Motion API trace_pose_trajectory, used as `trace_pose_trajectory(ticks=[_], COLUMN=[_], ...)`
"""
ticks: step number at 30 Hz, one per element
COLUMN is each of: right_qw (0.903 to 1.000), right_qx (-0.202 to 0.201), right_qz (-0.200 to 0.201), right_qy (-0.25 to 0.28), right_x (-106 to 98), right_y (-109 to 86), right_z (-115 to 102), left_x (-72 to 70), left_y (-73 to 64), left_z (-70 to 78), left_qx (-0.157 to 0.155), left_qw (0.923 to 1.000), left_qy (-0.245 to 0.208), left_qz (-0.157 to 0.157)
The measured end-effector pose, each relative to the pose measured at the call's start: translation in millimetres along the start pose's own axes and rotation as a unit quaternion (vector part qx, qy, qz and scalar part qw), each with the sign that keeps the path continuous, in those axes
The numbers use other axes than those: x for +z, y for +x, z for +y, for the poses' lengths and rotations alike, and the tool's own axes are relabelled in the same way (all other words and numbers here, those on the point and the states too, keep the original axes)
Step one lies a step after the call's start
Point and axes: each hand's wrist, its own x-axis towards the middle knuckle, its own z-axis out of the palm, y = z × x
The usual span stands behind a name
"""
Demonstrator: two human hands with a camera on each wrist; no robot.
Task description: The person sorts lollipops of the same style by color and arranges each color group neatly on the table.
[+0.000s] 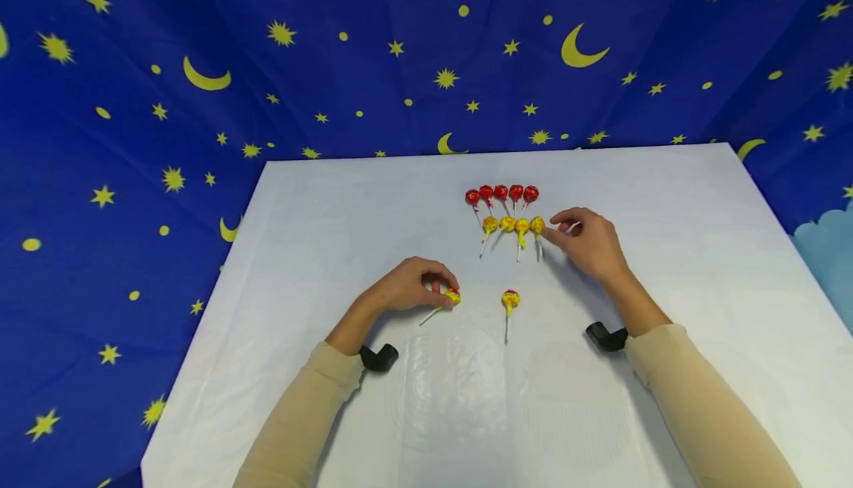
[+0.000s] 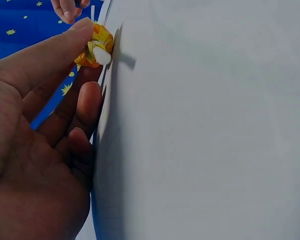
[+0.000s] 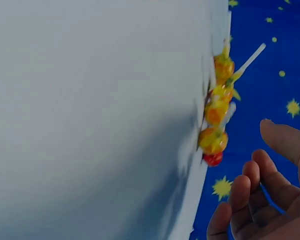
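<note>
Between thumb and forefinger, my left hand pinches the head of a yellow-and-red wrapped lollipop, its white stick slanting down to the left. The left wrist view shows this lollipop's wrapper at the thumb tip, against the table. My right hand hovers beside the rightmost yellow lollipop, thumb and fingers spread apart. In the right wrist view a gap shows between the thumb and the yellow lollipops. Another yellow-and-red lollipop lies by itself between the hands, stick toward me.
Several red lollipops lie in a row toward the back of the white table. A row of yellow lollipops lies just in front, overlapping the red ones' sticks. A blue star-patterned cloth hangs behind the table.
</note>
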Motion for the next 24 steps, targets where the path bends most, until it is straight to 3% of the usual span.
trace_pose_trajectory(ticks=[3,7,11,18,24], right_qw=[0.9995,0.9945,0.9857,0.9749,0.9742], right_qx=[-0.029,-0.097,-0.151,-0.164,-0.167], right_qz=[-0.013,-0.038,-0.066,-0.128,-0.131], right_qy=[0.003,-0.003,-0.036,-0.078,-0.077], right_x=[2,7,15,25,31], right_y=[-9.2,-25.1,-37.7,-50.8,-56.5], right_z=[-6,-16,-26,-31,-29], left_x=[-1.2,-3.9,-1.7,1.8,0.5], left_y=[-4.0,-7.9,-5.7,0.6,0.9], left_z=[11.1,21.5,11.7,-8.8,-8.6], left_qx=[0.002,0.006,0.009,0.017,0.011], left_qw=[1.0000,0.9999,0.9999,0.9998,0.9999], left_qy=[-0.003,-0.008,-0.010,-0.010,-0.005], left_qz=[-0.003,-0.010,-0.004,0.001,0.001])
